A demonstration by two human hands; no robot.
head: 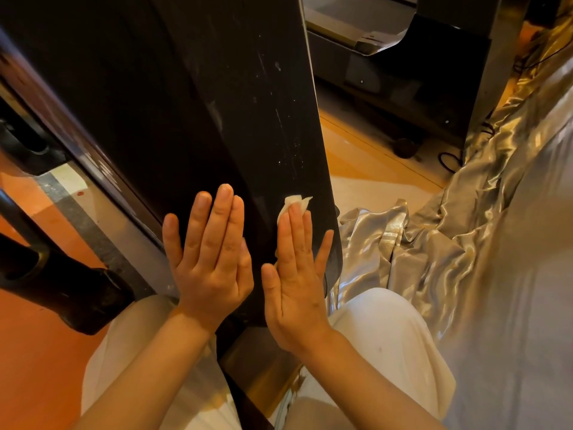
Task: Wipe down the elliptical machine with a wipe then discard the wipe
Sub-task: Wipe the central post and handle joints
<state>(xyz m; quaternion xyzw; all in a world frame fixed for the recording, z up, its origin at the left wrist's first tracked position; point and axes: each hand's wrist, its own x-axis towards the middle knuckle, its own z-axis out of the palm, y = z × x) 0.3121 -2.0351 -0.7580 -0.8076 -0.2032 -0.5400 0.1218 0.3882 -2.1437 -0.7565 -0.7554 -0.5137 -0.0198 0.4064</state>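
White wipe [294, 205] under flat right hand [295, 283]

Both hands flat on black elliptical panel [198, 103]: right hand [296, 274] presses white wipe [293, 205] w/ straight fingers, left hand [210, 259] just beside.

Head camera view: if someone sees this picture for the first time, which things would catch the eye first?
Most striking are the two flat hands in the centre: the left hand rests on the black panel of the elliptical machine, and the right hand presses a small white wipe against it. Pale smears and specks mark the panel above the wipe. Shiny silver fabric lies crumpled on the right.
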